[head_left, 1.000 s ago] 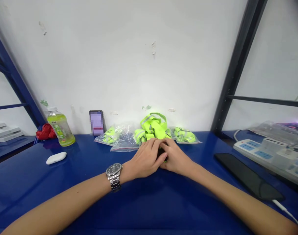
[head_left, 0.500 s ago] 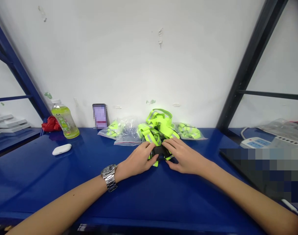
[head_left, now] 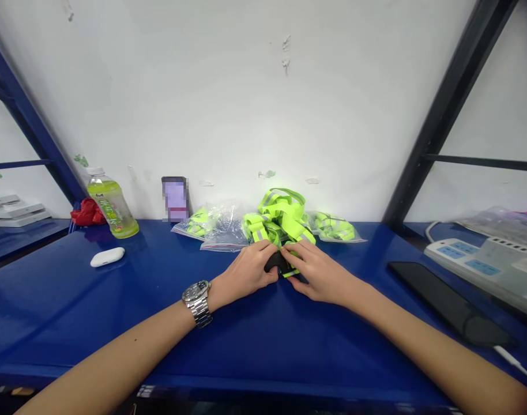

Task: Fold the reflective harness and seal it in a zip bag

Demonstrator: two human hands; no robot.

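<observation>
A black plastic buckle [head_left: 273, 261] is pinched between my two hands just above the table. My left hand [head_left: 251, 268] closes its thumb and fingers on the buckle's left part, a metal watch on that wrist. From the other side my right hand [head_left: 319, 272] grips the buckle's right end, where a neon-yellow strap shows under the fingers. Behind them lies the heaped reflective strap harness [head_left: 283, 213], yellow with grey stripes. My fingers hide much of the buckle, so I cannot tell whether its halves are joined.
Clear bags with yellow straps lie left [head_left: 198, 223] and right [head_left: 335, 226] of the heap. A phone [head_left: 176, 199] leans on the wall beyond a white earbud case [head_left: 108, 257] and a drink bottle [head_left: 113, 204]. At right are a dark phone [head_left: 449, 302] and a power strip [head_left: 484, 259].
Both hands have drawn closer together around the buckle, and less of it shows. The view has tilted slightly, and the dark phone at right is now plainly visible.
</observation>
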